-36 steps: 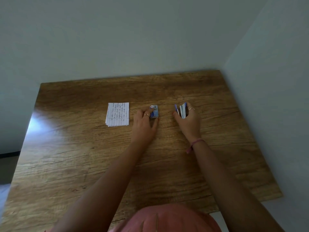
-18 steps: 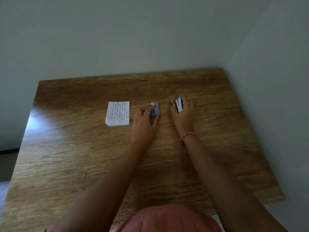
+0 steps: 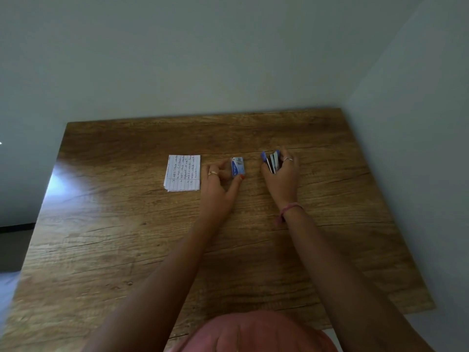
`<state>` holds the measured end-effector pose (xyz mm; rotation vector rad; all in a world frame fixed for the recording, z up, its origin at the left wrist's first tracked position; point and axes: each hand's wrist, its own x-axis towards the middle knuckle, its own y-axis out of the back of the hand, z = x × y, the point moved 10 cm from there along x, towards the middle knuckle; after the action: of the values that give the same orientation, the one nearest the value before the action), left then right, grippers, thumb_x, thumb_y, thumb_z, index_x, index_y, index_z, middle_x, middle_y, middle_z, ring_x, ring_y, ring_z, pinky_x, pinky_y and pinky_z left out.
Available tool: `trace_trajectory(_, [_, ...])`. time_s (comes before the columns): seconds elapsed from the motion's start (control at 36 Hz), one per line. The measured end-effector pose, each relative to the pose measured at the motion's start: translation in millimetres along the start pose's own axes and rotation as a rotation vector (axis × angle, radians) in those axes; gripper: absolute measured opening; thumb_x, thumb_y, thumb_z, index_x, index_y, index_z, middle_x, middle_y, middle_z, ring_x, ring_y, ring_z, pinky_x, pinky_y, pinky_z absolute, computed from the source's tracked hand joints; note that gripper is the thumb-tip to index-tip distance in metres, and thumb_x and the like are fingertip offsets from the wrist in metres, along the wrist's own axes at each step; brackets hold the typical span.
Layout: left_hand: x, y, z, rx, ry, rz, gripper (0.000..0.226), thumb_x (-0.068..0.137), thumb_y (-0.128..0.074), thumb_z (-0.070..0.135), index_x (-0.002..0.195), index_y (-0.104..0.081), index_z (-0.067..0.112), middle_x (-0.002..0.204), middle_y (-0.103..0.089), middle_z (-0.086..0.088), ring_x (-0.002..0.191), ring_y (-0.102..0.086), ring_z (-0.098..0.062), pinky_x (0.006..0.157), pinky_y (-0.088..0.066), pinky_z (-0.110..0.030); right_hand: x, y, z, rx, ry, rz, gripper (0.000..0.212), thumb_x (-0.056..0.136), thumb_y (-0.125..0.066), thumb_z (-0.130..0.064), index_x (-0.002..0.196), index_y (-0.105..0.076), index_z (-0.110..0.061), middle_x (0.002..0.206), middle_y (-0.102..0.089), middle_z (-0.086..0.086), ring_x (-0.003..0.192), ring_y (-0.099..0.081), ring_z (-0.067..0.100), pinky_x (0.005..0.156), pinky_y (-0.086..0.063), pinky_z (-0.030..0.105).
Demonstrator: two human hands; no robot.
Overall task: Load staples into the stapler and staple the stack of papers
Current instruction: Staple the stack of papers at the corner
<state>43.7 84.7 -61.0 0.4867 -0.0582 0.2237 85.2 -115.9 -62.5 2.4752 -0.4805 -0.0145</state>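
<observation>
Right hand: curled round the stapler, which stands open between thumb and fingers; over the last second it has drifted slightly leftward, grip unchanged.
Left hand: thumb and fingers pinch the staple box on the table, as before.
Meaning: judged to be the loading step; no staples out yet.
Papers: flat, just left of the left hand, untouched, unmoved.
Hidden: stapler base under the palm; whether the magazine holds staples cannot be told; box flap too small to read.
</observation>
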Motion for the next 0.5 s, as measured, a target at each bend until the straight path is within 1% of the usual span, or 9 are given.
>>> trace_trajectory(0.06, [-0.4, 8.1, 4.2, -0.044, -0.022, 0.032, 0.039, 0.088, -0.068, 0.023, 0.123, -0.051, 0.021, 0.113, -0.047, 0.006, 0.090, -0.051, 0.013, 0.073, -0.043, -0.002, -3.8, 5.2, -5.1, 0.014, 0.022, 0.030, 0.059, 0.086, -0.069, -0.022, 0.137, -0.044, -0.005, 0.131, -0.046, 0.013, 0.115, -0.052, 0.021, 0.086, -0.041, 0.018])
trace_trajectory(0.08, [-0.3, 13.2, 6.3, -0.064, -0.036, 0.050, 0.038, 0.088, -0.067, 0.020, 0.123, -0.050, 0.023, 0.114, -0.048, 0.004, 0.090, -0.052, 0.010, 0.073, -0.044, -0.004, -6.6, 8.5, -10.0, 0.018, 0.051, 0.049, 0.057, 0.087, -0.067, -0.022, 0.136, -0.045, -0.007, 0.131, -0.046, 0.013, 0.114, -0.052, 0.020, 0.087, -0.042, 0.017])
trace_trajectory(0.17, [1.2, 33.5, 9.2, -0.106, -0.051, 0.117, 0.037, 0.090, -0.063, 0.015, 0.123, -0.050, 0.022, 0.117, -0.050, -0.002, 0.091, -0.058, -0.007, 0.072, -0.051, -0.015, -17.5, 16.2, -31.8, 0.025, 0.162, 0.088, 0.049, 0.089, -0.063, -0.019, 0.135, -0.048, -0.010, 0.128, -0.047, 0.012, 0.110, -0.052, 0.016, 0.086, -0.044, 0.018])
trace_trajectory(0.22, [2.7, 52.1, 8.5, -0.102, -0.061, 0.181, 0.034, 0.090, -0.062, 0.014, 0.122, -0.051, 0.021, 0.117, -0.048, 0.002, 0.090, -0.058, -0.007, 0.068, -0.050, -0.013, -26.3, 16.5, -48.6, 0.045, 0.217, 0.085, 0.044, 0.089, -0.063, -0.017, 0.131, -0.052, -0.010, 0.127, -0.049, 0.012, 0.110, -0.050, 0.013, 0.088, -0.044, 0.020])
trace_trajectory(0.28, [6.0, 69.9, 2.7, -0.071, -0.041, 0.231, 0.033, 0.091, -0.060, 0.014, 0.122, -0.051, 0.018, 0.117, -0.043, 0.006, 0.093, -0.057, -0.003, 0.067, -0.050, -0.011, -36.8, 10.1, -65.3, 0.085, 0.268, 0.042, 0.039, 0.088, -0.063, -0.012, 0.126, -0.056, -0.009, 0.124, -0.053, 0.010, 0.109, -0.054, 0.013, 0.089, -0.048, 0.021])
trace_trajectory(0.33, [10.3, 85.6, -8.3, -0.044, 0.012, 0.266, 0.034, 0.092, -0.059, 0.012, 0.124, -0.051, 0.016, 0.120, -0.041, 0.004, 0.096, -0.055, -0.005, 0.070, -0.050, -0.014, -48.0, -1.6, -78.2, 0.134, 0.297, -0.032, 0.034, 0.087, -0.063, -0.008, 0.121, -0.059, -0.007, 0.117, -0.058, 0.008, 0.103, -0.059, 0.014, 0.086, -0.051, 0.021])
trace_trajectory(0.42, [13.8, 105.9, -26.7, 0.014, 0.097, 0.310, 0.035, 0.091, -0.057, 0.010, 0.125, -0.051, 0.011, 0.124, -0.041, -0.001, 0.100, -0.053, -0.011, 0.075, -0.046, -0.014, -64.0, -25.2, -88.4, 0.184, 0.282, -0.161, 0.031, 0.087, -0.063, -0.005, 0.118, -0.061, -0.006, 0.111, -0.062, 0.007, 0.094, -0.061, 0.011, 0.078, -0.050, 0.011])
trace_trajectory(0.5, [14.8, 120.5, -45.5, 0.078, 0.179, 0.336, 0.034, 0.089, -0.055, 0.008, 0.123, -0.052, 0.006, 0.126, -0.044, -0.008, 0.100, -0.048, -0.013, 0.075, -0.037, -0.008, -75.2, -50.3, -90.8, 0.214, 0.222, -0.292, 0.033, 0.087, -0.062, -0.005, 0.121, -0.059, -0.005, 0.111, -0.065, 0.007, 0.096, -0.061, 0.008, 0.078, -0.049, 0.008])
